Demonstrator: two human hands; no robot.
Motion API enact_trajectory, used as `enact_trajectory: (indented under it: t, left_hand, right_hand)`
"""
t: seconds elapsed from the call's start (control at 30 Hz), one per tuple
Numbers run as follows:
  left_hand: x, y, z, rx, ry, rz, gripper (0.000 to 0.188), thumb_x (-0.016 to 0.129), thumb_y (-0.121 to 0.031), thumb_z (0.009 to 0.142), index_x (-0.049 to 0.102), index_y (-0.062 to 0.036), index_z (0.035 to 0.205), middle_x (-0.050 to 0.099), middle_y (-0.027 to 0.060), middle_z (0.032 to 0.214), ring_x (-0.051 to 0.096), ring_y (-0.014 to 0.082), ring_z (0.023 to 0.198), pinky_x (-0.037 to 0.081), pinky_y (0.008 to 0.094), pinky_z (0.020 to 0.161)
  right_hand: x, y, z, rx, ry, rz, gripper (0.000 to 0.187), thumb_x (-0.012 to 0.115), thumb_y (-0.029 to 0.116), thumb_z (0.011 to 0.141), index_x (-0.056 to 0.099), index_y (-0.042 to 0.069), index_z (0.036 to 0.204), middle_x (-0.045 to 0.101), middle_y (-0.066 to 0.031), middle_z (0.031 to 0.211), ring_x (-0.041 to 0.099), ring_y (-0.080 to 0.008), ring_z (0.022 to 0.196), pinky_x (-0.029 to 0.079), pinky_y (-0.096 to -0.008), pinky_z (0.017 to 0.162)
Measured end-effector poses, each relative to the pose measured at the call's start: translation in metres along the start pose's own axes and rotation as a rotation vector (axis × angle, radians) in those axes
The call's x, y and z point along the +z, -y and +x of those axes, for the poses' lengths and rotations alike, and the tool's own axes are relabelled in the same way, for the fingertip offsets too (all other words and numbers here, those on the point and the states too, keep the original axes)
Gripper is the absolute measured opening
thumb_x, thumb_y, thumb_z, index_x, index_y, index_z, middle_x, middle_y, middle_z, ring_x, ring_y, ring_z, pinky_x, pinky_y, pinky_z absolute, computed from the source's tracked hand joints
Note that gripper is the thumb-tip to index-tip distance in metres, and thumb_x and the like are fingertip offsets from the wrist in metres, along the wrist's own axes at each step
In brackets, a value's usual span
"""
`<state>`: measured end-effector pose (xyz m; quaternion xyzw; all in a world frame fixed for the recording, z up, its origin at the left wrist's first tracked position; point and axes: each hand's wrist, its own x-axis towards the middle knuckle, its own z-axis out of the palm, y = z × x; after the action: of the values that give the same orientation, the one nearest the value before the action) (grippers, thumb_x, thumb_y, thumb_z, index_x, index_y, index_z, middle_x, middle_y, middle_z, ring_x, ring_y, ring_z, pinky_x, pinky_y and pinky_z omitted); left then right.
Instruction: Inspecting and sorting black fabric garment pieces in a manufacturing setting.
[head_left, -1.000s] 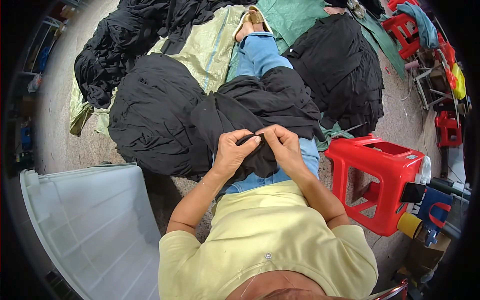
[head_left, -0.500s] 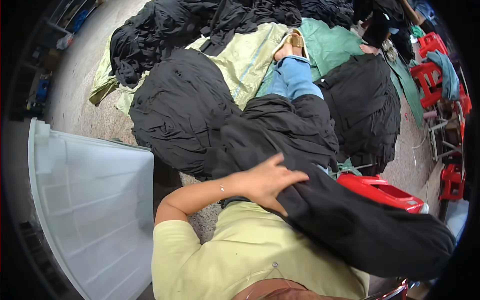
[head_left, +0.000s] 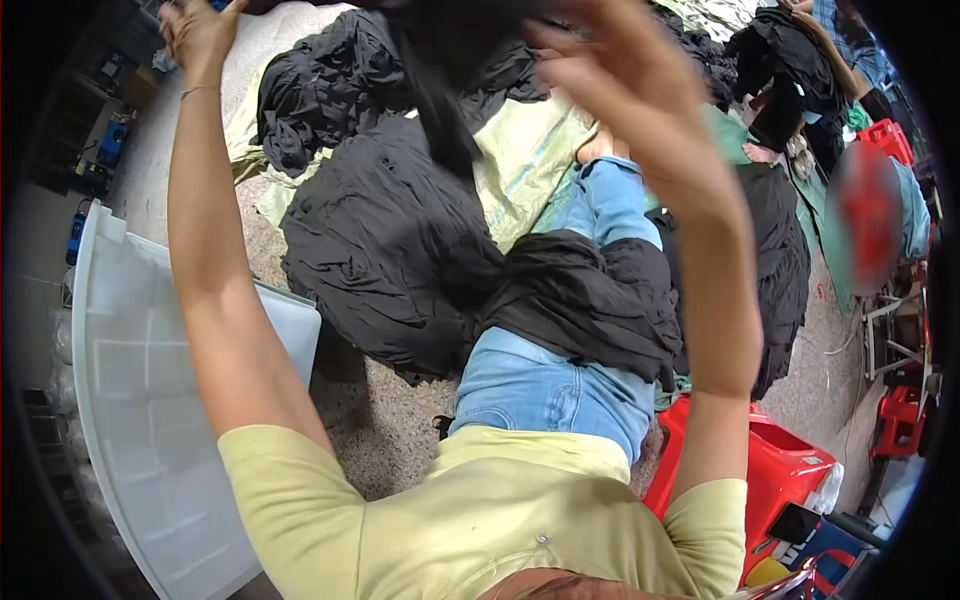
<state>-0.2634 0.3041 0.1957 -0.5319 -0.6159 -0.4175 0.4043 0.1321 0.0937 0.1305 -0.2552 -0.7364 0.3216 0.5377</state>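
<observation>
Both my arms are raised and stretched forward. At the far left, my left hand [head_left: 203, 38] has its fingers curled and a thin edge of black cloth at its thumb, by the top edge of the head view. My right hand [head_left: 625, 75] is up at the upper middle, smeared by motion, so its grip is unclear. Between the hands hangs a blurred piece of black cloth [head_left: 450, 65], partly cut off by the top edge. Another bunched black cloth [head_left: 590, 300] lies across my legs in light blue jeans. A big heap of black cloth [head_left: 385, 240] rests left of my legs.
A translucent white plastic bin [head_left: 150, 400] stands at my left. More black cloth [head_left: 790, 270] is piled right of my legs. A red plastic stool [head_left: 770, 460] is at my right, with a phone [head_left: 793, 523] near it. Another person's arm [head_left: 835, 50] is at the far right.
My left hand has risen from the black cloth on my lap to the far left. The long black cloth has left my lap for the air ahead. My right arm has come into view, raised.
</observation>
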Motion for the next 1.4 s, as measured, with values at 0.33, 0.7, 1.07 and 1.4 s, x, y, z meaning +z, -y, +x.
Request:
enact_trajectory:
  t: [0.33, 0.7, 1.07, 1.4]
  left_hand:
    - [-0.071, -0.051, -0.293, -0.087, 1.169, -0.901, 0.030, 0.073, -0.018, 0.084, 0.072, 0.0019, 0.106, 0.074, 0.0156, 0.102, 0.071, 0.0225, 0.096, 0.054, 0.0345, 0.086]
    - [-0.190, -0.175, -0.414, -0.041, 1.186, -1.251, 0.011, 0.071, -0.005, 0.086, 0.072, -0.0011, 0.096, 0.073, 0.0117, 0.098, 0.069, 0.0284, 0.092, 0.054, 0.0356, 0.081]
    - [-0.215, -0.263, -0.414, 0.006, 1.264, -1.455, 0.010, 0.068, -0.009, 0.088, 0.072, -0.0024, 0.094, 0.071, 0.0121, 0.087, 0.067, 0.0300, 0.083, 0.052, 0.0365, 0.075]
    - [-0.205, -0.271, -0.421, -0.078, 1.368, -1.383, 0.011, 0.069, -0.007, 0.089, 0.072, 0.0002, 0.096, 0.073, 0.0117, 0.091, 0.070, 0.0236, 0.084, 0.052, 0.0310, 0.076]
  right_hand:
    - [-0.014, -0.092, -0.156, 0.475, -0.031, -0.255, 0.040, 0.067, 0.007, 0.089, 0.063, 0.005, 0.129, 0.062, -0.0144, 0.129, 0.060, -0.0261, 0.119, 0.047, -0.0364, 0.100]
    - [-0.065, -0.059, -0.408, 1.187, -0.349, -0.237, 0.033, 0.071, 0.017, 0.090, 0.068, -0.004, 0.116, 0.073, -0.0083, 0.099, 0.065, -0.0107, 0.089, 0.052, -0.0281, 0.078]
    - [-0.063, -0.125, -0.343, 0.682, -0.273, -1.129, 0.039, 0.069, 0.006, 0.082, 0.068, 0.017, 0.119, 0.057, -0.0075, 0.132, 0.064, -0.0317, 0.107, 0.054, -0.0372, 0.086]
    - [-0.099, -0.169, -0.368, 0.809, 0.129, -1.055, 0.032, 0.058, 0.003, 0.084, 0.070, 0.014, 0.111, 0.062, -0.0082, 0.127, 0.069, -0.0324, 0.097, 0.055, -0.0421, 0.082]
